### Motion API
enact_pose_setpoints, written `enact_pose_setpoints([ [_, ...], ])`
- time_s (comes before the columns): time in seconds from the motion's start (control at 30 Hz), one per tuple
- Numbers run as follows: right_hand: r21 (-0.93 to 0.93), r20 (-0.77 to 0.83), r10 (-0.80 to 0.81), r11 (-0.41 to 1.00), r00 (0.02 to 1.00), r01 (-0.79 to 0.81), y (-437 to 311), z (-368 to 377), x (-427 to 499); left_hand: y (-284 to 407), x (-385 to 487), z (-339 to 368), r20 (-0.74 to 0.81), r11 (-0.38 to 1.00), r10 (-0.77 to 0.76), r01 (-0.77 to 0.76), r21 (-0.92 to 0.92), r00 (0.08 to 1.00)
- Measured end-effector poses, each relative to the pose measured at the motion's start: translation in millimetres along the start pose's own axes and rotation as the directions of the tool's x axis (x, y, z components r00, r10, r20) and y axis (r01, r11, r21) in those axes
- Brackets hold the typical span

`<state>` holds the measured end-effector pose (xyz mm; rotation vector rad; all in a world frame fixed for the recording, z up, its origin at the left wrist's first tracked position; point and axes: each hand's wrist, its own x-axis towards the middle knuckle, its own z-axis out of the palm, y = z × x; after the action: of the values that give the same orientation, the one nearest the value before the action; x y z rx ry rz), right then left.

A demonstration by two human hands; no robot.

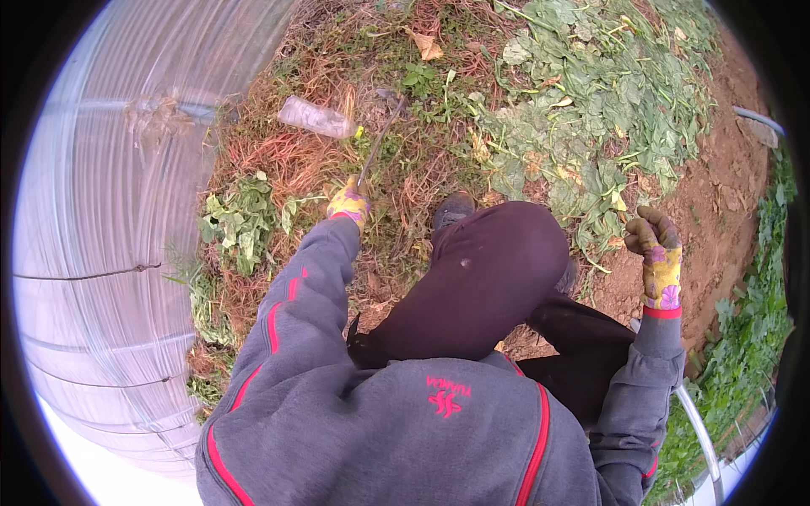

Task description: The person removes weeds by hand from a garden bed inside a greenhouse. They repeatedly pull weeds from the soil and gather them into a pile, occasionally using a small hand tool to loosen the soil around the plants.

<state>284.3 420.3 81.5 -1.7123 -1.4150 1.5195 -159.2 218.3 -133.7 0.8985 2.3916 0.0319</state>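
My left hand [349,201], in a yellow flowered work glove, grips a thin, dark rod-like tool [382,140]. Its shaft slants up and away over dry weeds, and a greyish part shows near the far end; its exact kind is unclear. Just beyond that hand lies a clear plastic bottle [318,117] with a yellow-green cap. Off to the right, my right hand [655,256] wears a matching glove with soiled fingers. Those fingers are bent and slightly apart, with nothing visible in them, beside the edge of wilted cut leaves [601,139].
Clear plastic greenhouse film [120,209] rises along the left, with cords [88,277] across it. Bare soil [721,209] runs down the right, bordered by green plants [753,316]. A pale metal tube [699,430] curves at lower right. My bent knee [506,272] is between my arms.
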Motion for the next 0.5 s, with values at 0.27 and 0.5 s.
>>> enact_pose_setpoints([
  [0.27,0.02,0.003,0.033,0.999,0.999,-0.033,3.4,1.8,3.4,-52.5,-43.3,4.6,0.012,0.997,-0.075,0.074,0.029,0.997],
  [0.5,-0.021,0.026,0.036,0.999,0.999,-0.035,-3.0,10.8,7.6,-66.6,-53.1,-2.8,-0.113,0.998,-0.046,0.042,-0.043,0.993],
])
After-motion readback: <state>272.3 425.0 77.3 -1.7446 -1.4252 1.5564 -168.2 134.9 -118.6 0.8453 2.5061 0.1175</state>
